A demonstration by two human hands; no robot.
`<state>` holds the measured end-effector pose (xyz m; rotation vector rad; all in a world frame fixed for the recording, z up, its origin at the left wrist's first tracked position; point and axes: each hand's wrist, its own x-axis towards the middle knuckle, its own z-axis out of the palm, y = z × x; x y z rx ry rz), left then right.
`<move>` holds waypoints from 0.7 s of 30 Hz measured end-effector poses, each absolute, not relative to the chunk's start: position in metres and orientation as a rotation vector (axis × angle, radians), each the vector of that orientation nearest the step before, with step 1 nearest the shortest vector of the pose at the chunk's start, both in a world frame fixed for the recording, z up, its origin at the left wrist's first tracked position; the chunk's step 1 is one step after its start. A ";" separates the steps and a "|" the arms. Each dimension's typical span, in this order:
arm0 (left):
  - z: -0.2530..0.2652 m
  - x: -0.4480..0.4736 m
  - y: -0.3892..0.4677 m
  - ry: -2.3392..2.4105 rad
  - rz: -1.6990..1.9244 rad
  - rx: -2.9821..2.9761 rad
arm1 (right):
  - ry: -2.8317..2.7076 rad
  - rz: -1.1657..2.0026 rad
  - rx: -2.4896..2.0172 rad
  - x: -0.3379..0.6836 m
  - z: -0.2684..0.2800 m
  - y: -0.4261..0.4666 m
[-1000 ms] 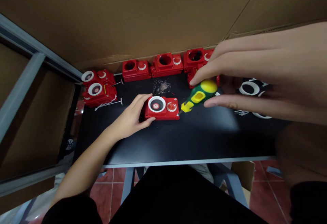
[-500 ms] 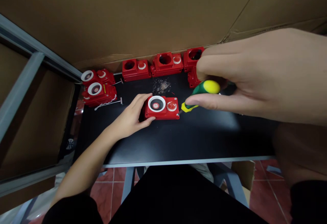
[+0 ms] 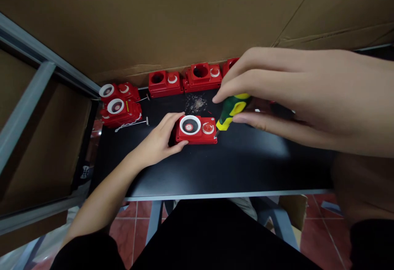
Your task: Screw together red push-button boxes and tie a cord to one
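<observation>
A red box-shaped housing (image 3: pixel 197 139) lies on the black tabletop, with a white-ringed round black part on its left and a small red dial on its right. My left hand (image 3: pixel 161 138) grips its left end between thumb and fingers. In my right hand (image 3: pixel 277 101) is a green and yellow screwdriver (image 3: pixel 230 112), held by its handle between thumb and fingers. It leans down to the left, its tip at a screw on the housing's near right corner. Part of the handle is hidden behind the fingers.
Similar red housings (image 3: pixel 201 82) with open round holes stand along the cardboard wall (image 3: pixel 184 24). Two more finished with white rings (image 3: pixel 118 112) sit at the left, near small metal T-shaped rods (image 3: pixel 147 121). Pale debris (image 3: pixel 196 104) lies behind the held housing.
My right hand has shifted and its fingers have loosened and stretched along the screwdriver, which now stands a little steeper. The left hand keeps hold of the housing.
</observation>
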<state>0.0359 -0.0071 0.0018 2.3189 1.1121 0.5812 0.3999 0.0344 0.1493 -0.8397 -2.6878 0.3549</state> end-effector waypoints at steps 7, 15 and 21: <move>0.002 0.036 -0.007 1.127 0.565 2.315 | -2.759 0.305 -0.739 0.405 0.152 0.033; 0.003 0.036 -0.008 1.096 0.603 2.346 | -2.747 0.259 -0.788 0.414 0.147 0.034; 0.002 0.036 -0.008 1.116 0.583 2.323 | -2.743 0.258 -0.817 0.418 0.148 0.034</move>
